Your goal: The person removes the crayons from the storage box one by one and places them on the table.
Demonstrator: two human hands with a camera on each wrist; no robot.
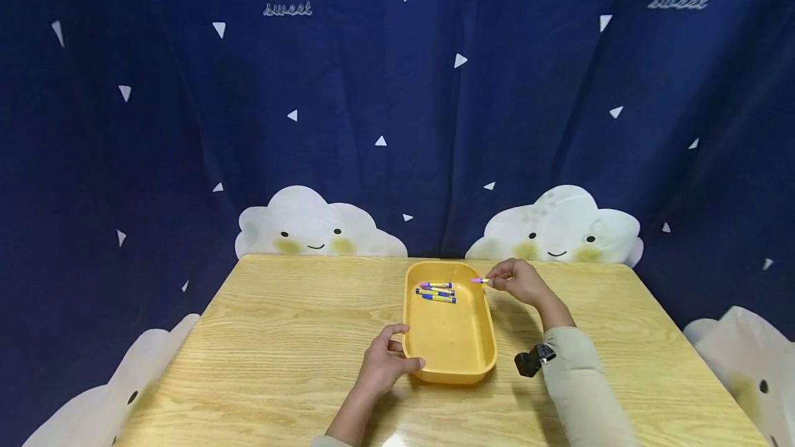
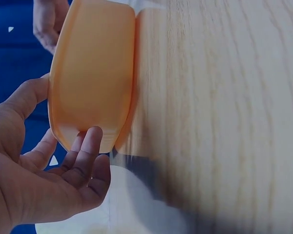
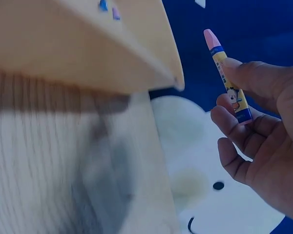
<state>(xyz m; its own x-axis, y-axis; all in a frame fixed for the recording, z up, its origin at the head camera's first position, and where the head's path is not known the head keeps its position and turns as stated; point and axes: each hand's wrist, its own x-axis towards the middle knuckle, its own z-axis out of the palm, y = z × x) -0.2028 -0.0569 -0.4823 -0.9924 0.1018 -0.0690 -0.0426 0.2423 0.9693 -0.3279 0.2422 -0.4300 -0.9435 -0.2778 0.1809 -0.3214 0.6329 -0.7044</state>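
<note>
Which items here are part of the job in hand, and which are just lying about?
In the job:
- pink-tipped wax crayon, pinched in the right hand
- oblong yellow plastic tray, near end held by the left hand
- crayons lying in the tray's far end

Just there:
- light wooden table
- dark blue curtain with white clouds

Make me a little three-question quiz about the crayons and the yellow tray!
1. True or false: the right hand holds a pink crayon beside the tray.
2. Which hand touches the tray's near end? A) left hand B) right hand C) neither
3. Fill in: the other crayons lie at the tray's ____ end.

Key: 1 true; 2 A; 3 far.
</note>
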